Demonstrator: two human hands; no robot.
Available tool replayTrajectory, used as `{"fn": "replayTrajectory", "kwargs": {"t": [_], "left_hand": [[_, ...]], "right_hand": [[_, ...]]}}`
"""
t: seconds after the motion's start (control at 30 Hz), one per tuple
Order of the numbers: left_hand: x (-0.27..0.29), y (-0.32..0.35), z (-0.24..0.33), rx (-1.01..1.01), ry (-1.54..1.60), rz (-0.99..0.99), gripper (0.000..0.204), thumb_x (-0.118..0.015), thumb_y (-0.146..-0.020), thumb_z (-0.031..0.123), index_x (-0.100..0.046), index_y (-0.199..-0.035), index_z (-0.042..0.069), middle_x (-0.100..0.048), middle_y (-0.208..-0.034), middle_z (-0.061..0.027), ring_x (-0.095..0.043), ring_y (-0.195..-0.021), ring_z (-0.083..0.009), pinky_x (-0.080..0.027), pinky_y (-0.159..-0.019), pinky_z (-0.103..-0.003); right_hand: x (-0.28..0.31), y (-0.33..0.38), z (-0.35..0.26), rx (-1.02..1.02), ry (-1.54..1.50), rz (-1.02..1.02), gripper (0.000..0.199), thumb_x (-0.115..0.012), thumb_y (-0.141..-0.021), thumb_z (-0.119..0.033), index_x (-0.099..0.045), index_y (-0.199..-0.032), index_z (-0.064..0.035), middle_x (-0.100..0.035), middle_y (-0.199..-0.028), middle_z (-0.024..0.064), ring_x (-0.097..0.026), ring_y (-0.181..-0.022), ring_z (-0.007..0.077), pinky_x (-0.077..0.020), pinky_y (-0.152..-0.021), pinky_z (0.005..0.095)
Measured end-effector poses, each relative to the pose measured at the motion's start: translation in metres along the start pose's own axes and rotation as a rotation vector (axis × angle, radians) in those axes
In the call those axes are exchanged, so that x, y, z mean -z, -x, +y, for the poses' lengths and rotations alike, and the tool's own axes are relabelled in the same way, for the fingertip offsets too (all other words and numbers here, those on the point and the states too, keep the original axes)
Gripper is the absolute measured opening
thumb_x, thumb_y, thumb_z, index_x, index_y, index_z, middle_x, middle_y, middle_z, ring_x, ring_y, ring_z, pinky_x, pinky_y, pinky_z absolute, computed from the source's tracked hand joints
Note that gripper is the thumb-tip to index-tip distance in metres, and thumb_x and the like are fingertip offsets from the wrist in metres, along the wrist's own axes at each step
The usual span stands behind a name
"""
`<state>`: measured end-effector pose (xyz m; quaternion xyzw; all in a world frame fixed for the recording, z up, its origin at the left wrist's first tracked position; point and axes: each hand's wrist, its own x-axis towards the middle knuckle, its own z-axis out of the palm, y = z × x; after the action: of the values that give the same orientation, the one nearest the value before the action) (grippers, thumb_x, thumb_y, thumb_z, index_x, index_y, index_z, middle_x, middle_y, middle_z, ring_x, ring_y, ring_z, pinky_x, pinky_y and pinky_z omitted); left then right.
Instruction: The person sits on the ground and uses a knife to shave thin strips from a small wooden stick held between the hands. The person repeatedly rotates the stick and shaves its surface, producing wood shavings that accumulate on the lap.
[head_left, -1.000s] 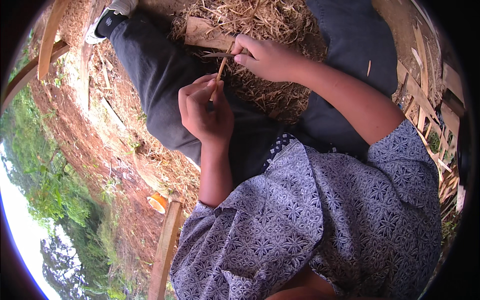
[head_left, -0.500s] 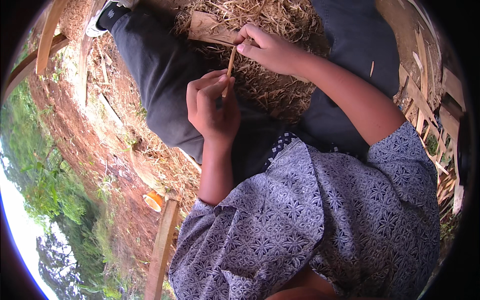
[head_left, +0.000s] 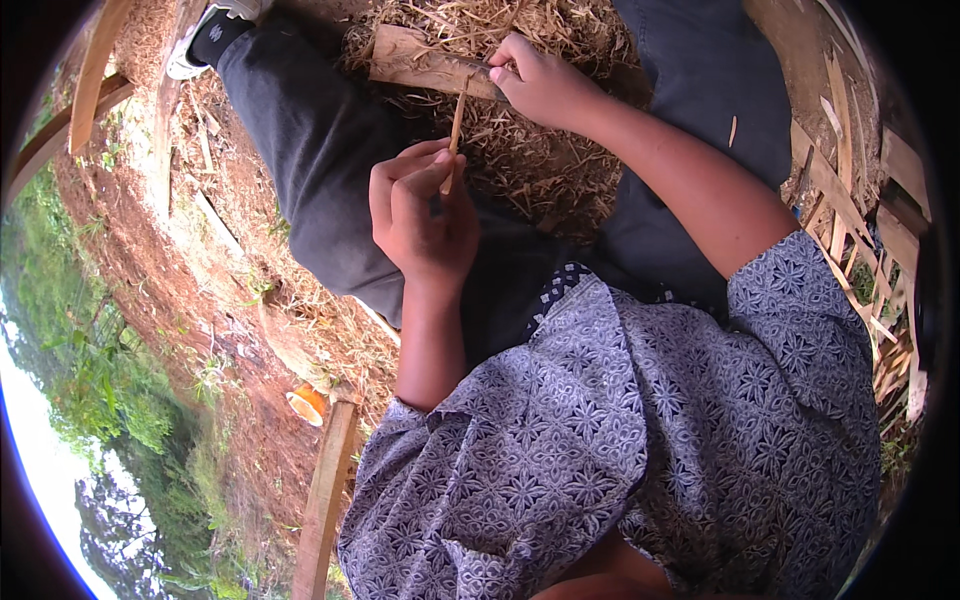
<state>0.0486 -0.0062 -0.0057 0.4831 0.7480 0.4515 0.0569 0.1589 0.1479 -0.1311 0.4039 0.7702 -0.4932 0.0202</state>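
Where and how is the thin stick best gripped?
Probably by the near end, from the body side, where the left hand pinches it: the thin stick points away from the body, its far end near the dark blade in the right hand.

A pale mark (head_left: 215, 33) shows on the dark sock (head_left: 226, 42); nothing readable.

Soft, bright daylight, blown-out sky (head_left: 35, 440) at lower left, glare on ground (head_left: 188, 240), blackened fisheye edges.
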Motion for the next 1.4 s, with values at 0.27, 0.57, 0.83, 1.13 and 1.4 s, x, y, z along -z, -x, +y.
{"fn": "replayTrajectory", "kwargs": {"t": [0.27, 0.57, 0.83, 1.13, 1.4], "left_hand": [[-0.002, 0.005, -0.003, 0.031, 0.034, -0.005, 0.029, -0.077, -0.081, -0.012, -0.059, -0.097, 0.005, -0.062, -0.090, -0.0125, -0.074, -0.086, -0.0295, -0.061, -0.069, -0.035], [0.000, 0.000, 0.000, 0.016, 0.018, -0.018, 0.029, -0.076, -0.081, -0.013, -0.059, -0.097, 0.005, -0.061, -0.090, -0.0125, -0.073, -0.085, -0.0294, -0.061, -0.071, -0.036], [0.001, 0.000, -0.004, 0.003, -0.015, -0.005, 0.021, -0.073, -0.088, -0.008, -0.060, -0.099, 0.004, -0.067, -0.091, -0.0124, -0.072, -0.085, -0.0263, -0.059, -0.069, -0.032], [0.003, 0.008, -0.013, 0.117, 0.091, 0.042, 0.017, -0.062, -0.099, -0.002, -0.052, -0.112, 0.001, -0.061, -0.103, -0.0145, -0.073, -0.096, -0.0285, -0.063, -0.085, -0.038], [0.043, -0.030, -0.035, 0.596, 0.833, 0.349, 0.022, -0.049, -0.108, 0.010, -0.045, -0.127, -0.001, -0.060, -0.111, -0.0147, -0.072, -0.103, -0.0330, -0.064, -0.088, -0.045]], "right_hand": [[0.012, 0.012, -0.041, 0.054, -0.221, -0.068, 0.038, -0.066, -0.098, -0.042, -0.067, -0.116, -0.0087, -0.056, -0.072, -0.0005, -0.052, -0.065, 0.0087, -0.0427, -0.062, 0.0298], [-0.005, -0.020, -0.015, 0.055, -0.015, 0.096, 0.028, -0.068, -0.097, -0.035, -0.070, -0.099, -0.0073, -0.057, -0.067, -0.0002, -0.053, -0.061, 0.0118, -0.0438, -0.061, 0.0314], [0.010, -0.008, -0.026, 0.063, -0.313, -0.263, 0.030, -0.067, -0.098, -0.033, -0.075, -0.113, -0.0090, -0.055, -0.072, -0.0055, -0.048, -0.065, 0.0074, -0.0408, -0.063, 0.0292], [-0.011, -0.025, -0.007, 0.035, -0.172, 0.097, 0.029, -0.067, -0.097, -0.035, -0.073, -0.106, -0.0082, -0.064, -0.076, 0.0002, -0.061, -0.074, 0.0084, -0.0498, -0.071, 0.0302], [0.046, -0.019, -0.041, 0.125, -0.324, 0.029, 0.046, -0.074, -0.093, -0.048, -0.066, -0.105, -0.0046, -0.065, -0.083, -0.0018, -0.052, -0.059, 0.0036, -0.0434, -0.050, 0.0223]]}}
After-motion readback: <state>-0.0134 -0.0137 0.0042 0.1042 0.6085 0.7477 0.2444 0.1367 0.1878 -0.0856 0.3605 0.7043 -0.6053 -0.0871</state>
